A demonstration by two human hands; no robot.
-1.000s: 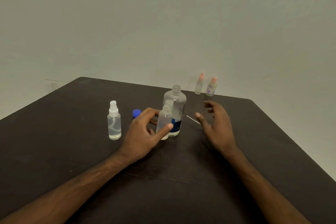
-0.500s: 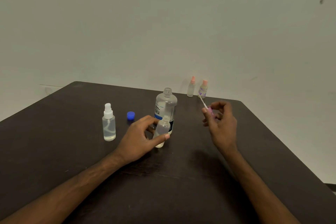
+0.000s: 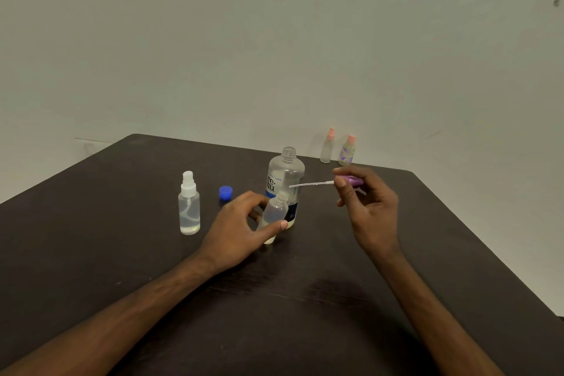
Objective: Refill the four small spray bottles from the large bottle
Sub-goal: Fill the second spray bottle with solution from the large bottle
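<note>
My left hand (image 3: 236,230) grips a small uncapped clear bottle (image 3: 274,215), tilted slightly, standing on the dark table. Just behind it stands the large clear bottle (image 3: 285,175), open at the neck, with a blue and white label. My right hand (image 3: 367,207) holds a purple spray head (image 3: 352,181) sideways; its white dip tube (image 3: 308,184) points left toward the large bottle. A capped white-topped spray bottle (image 3: 189,204) stands at the left. Two small pink-capped spray bottles (image 3: 328,146) (image 3: 348,149) stand at the far edge.
A blue screw cap (image 3: 225,192) lies on the table (image 3: 91,238) between the white-topped bottle and the large bottle. The table's far edge meets a plain wall; its right edge runs diagonally toward me.
My right hand picked the spray head up from the table, raised it, then turned it so the tube points left. My left hand kept hold of the small bottle.
</note>
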